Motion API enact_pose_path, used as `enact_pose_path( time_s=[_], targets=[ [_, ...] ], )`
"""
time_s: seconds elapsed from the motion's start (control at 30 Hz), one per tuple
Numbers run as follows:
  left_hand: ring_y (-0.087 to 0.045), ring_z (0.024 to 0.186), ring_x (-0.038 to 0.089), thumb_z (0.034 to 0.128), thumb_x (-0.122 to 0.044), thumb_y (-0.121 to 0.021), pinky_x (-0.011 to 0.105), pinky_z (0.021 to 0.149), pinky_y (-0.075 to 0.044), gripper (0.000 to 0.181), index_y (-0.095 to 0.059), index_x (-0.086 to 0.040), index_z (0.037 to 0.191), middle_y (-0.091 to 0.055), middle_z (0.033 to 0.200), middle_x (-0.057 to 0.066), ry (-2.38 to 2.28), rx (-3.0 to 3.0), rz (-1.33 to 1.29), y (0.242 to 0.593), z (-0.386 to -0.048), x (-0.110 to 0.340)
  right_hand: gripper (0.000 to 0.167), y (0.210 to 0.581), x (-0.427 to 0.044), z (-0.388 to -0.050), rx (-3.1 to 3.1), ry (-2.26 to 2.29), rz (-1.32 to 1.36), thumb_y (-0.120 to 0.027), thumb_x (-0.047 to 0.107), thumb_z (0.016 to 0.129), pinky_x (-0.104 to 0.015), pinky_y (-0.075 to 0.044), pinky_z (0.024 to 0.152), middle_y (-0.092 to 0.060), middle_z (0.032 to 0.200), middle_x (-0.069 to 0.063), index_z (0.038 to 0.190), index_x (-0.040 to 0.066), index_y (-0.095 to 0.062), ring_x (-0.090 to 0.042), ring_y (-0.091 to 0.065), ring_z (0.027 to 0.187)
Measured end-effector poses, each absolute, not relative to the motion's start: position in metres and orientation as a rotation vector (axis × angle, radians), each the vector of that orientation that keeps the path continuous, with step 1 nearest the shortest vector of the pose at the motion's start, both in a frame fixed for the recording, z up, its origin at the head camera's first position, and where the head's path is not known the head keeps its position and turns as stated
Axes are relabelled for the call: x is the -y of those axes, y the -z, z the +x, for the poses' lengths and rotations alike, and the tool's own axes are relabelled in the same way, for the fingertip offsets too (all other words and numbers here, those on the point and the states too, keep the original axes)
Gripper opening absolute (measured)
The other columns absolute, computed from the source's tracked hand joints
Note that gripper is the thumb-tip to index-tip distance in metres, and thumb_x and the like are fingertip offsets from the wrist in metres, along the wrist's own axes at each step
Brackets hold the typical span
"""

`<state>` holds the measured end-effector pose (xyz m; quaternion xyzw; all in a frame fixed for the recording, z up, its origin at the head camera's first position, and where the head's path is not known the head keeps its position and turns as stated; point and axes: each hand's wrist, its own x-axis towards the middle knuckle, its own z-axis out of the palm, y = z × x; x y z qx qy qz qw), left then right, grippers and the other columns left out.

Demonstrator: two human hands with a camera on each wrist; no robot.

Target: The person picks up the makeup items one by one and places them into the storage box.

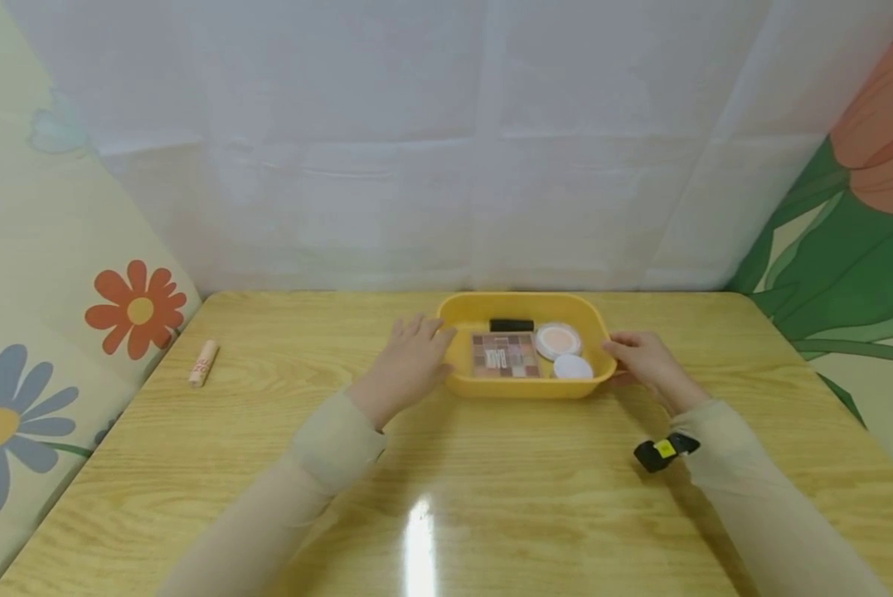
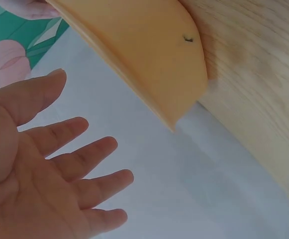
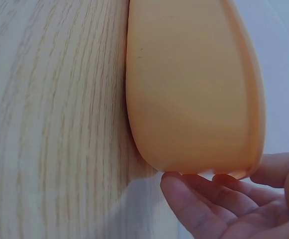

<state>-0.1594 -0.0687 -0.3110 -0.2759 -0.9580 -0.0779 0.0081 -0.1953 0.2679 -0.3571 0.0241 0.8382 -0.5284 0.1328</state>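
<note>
A yellow plastic basin stands on the table, holding an eyeshadow palette, a round cushion compact, a white round item and a black stick-shaped item. By the basin's left end is my left hand, fingers spread. The left wrist view shows this palm facing the basin wall with a gap between them. My right hand grips the basin's right end. In the right wrist view its thumb is at the rim and its fingers lie against the outer wall.
A small pale pink tube lies near the left edge of the wooden table. White cloth hangs behind the table, with flower-patterned cloth at both sides. A black strap device sits at my right wrist.
</note>
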Motion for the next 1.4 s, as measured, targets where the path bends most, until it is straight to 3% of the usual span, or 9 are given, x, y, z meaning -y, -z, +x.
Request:
enact_pose_path(
  time_s=[1.07,1.4],
  targets=[
    [-0.033,0.133,0.051,0.0957,-0.024,-0.063,0.067,0.108,-0.021,0.055,-0.044,0.005,0.139,-0.045,0.139,0.029,0.308,2.898,-0.718,0.320,-0.148,0.102,0.052,0.358,-0.268,-0.195,-2.435,1.541,0.048,-0.037,0.017,0.105,-0.033,-0.058,0.075,-0.039,0.136,-0.039,0.139,-0.021,-0.029,-0.004,-0.060,0.084],
    [-0.034,0.131,0.053,0.0938,-0.020,-0.066,0.068,0.107,-0.020,0.054,-0.045,0.006,0.137,-0.047,0.136,0.029,0.322,2.865,-0.685,0.325,-0.148,0.114,0.053,0.358,-0.268,-0.196,-2.436,1.528,0.051,-0.037,0.018,0.106,-0.035,-0.058,0.076,-0.038,0.137,-0.039,0.140,-0.021,-0.029,-0.011,-0.061,0.090]
  ],
)
